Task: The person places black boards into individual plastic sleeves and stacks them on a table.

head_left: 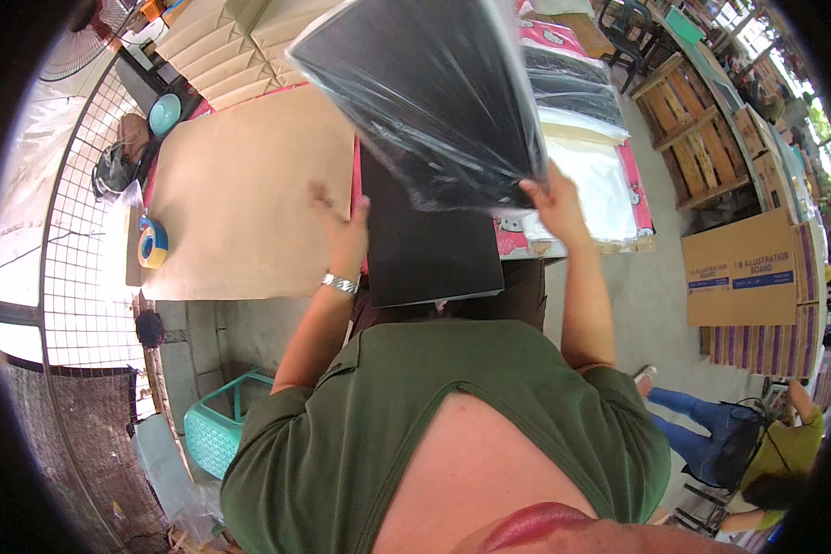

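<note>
My right hand (556, 205) pinches the lower right corner of a plastic-wrapped pack of black sheets (429, 92). The pack is raised and tilted over the table, its clear wrap creased and shiny. My left hand (342, 226) has its fingers apart and holds nothing; it is slightly blurred. That hand is beside the left edge of a black board or stack of boards (434, 249), which lies at the table's near edge, its far part hidden by the pack. A large sheet of brown paper (249, 194) lies to the left, partly behind my left hand.
Tape rolls (152, 245) sit at the paper's left edge. Folded brown paper (222, 46) is stacked at the far left. More wrapped black sheets (572, 88) and white sheets (591, 185) lie right. Cartons (743, 272), a pallet (692, 129) and another person (739, 443) are farther right.
</note>
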A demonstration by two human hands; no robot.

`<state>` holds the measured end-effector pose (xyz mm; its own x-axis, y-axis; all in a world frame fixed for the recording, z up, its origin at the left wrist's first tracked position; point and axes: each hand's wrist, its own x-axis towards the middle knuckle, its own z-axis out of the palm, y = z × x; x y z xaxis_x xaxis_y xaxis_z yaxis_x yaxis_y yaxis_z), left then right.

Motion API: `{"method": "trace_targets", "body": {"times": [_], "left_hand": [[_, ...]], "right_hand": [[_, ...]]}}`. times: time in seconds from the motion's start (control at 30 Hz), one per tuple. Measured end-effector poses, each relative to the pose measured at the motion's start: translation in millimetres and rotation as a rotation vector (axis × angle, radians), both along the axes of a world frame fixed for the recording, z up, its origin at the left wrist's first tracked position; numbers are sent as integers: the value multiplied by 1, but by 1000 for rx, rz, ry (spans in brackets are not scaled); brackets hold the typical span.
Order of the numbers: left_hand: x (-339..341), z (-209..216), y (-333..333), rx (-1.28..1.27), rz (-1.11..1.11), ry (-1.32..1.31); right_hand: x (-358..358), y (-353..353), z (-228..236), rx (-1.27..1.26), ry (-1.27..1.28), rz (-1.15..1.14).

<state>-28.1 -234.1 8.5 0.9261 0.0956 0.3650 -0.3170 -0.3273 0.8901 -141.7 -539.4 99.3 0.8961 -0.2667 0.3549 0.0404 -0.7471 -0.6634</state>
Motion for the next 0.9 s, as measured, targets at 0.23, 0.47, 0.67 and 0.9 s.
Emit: {"method": "trace_targets", "body": {"times": [0.23,0.47,0.67,0.9], "left_hand": [[25,107,24,-194,-280,-221],[47,68,45,-538,-446,82],[39,67,38,-596,-521,150],[34,48,41,-368,-545,255]], "right_hand": [[8,9,105,-652,130,274],[16,-33,96,-385,277,240],[-16,-110,-8,736,-1,283],[0,-6,-90,897,-187,-67]]}}
